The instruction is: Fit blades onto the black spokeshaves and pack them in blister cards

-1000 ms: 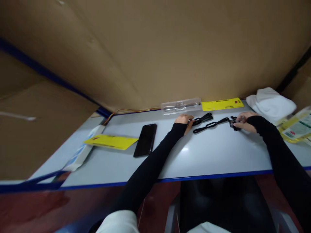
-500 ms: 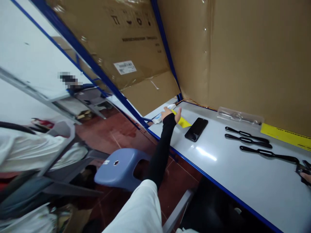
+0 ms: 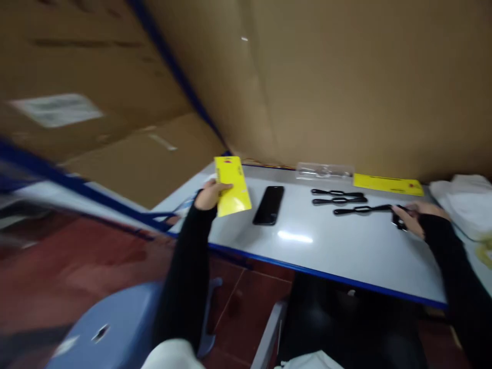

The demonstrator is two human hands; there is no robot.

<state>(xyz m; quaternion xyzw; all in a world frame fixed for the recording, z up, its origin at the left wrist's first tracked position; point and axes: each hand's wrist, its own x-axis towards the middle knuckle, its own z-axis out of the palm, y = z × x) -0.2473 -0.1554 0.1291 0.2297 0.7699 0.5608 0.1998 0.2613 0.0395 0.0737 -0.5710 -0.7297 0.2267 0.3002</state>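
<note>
My left hand (image 3: 212, 193) pinches a yellow printed card (image 3: 235, 185) by its left side, thumb across the front, above the left end of the table. Just right of it a black smartphone (image 3: 269, 206) lies flat on the white tabletop (image 3: 246, 233). Farther right are three slim black handle-like pieces with a long slot in the middle, the nearest one (image 3: 361, 209) reaching toward my right hand. The fingers of my right hand (image 3: 415, 217) are closed around a small black object (image 3: 398, 220), mostly covered and blurred, so its kind is unclear.
Along the back lie a clear plastic blister shell (image 3: 325, 170) and a flat yellow card strip (image 3: 388, 184). White bags (image 3: 465, 205) sit at the right end. Cardboard walls (image 3: 346, 92) stand behind and left, with a blue frame post (image 3: 180, 77). A blue stool (image 3: 111, 328) is lower left.
My left hand has picked up the yellow card from the table and turned it upright. The view has swung right, bringing my right hand fully into sight.
</note>
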